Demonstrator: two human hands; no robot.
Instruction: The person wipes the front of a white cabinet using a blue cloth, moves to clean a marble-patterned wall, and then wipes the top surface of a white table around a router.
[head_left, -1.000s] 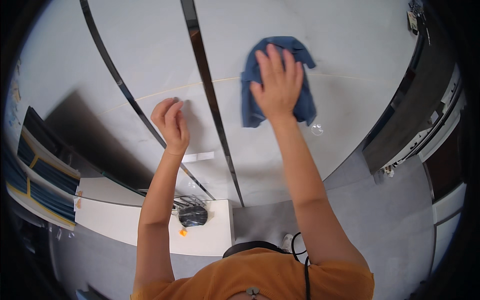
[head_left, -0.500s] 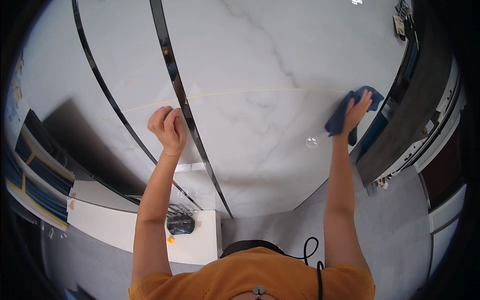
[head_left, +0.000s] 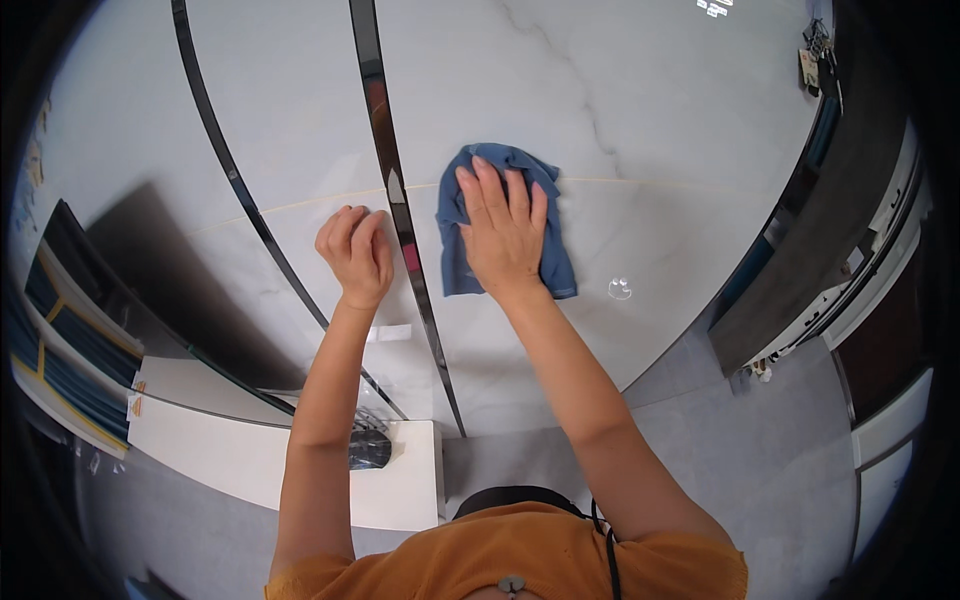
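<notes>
My right hand point(head_left: 505, 235) lies over a blue cloth point(head_left: 462, 265), its fingers a little apart, pressing it against a glossy white marble-patterned wall panel point(head_left: 680, 120). Some of the cloth is bunched under the fingertips, and its lower corners hang loose beside the wrist. On the other side of a dark reflective strip point(head_left: 385, 130), my left hand point(head_left: 355, 255) is curled in a loose fist, its knuckles at the wall. Nothing shows between its fingers. A thin yellowish line point(head_left: 630, 181) runs across the panel at the height of both hands.
A second dark strip point(head_left: 225, 160) runs down the wall farther left. Below stands a white cabinet point(head_left: 405, 500) with a dark, rounded object point(head_left: 370, 449) on it. A large dark screen point(head_left: 170, 280) is at the left. Keys point(head_left: 815, 50) hang at the upper right beside a dark panel point(head_left: 810, 240).
My right hand has swept left across the panel with the blue cloth, from the right edge to beside the dark strip. My left hand stays curled near the wall; the view has shifted slightly.
</notes>
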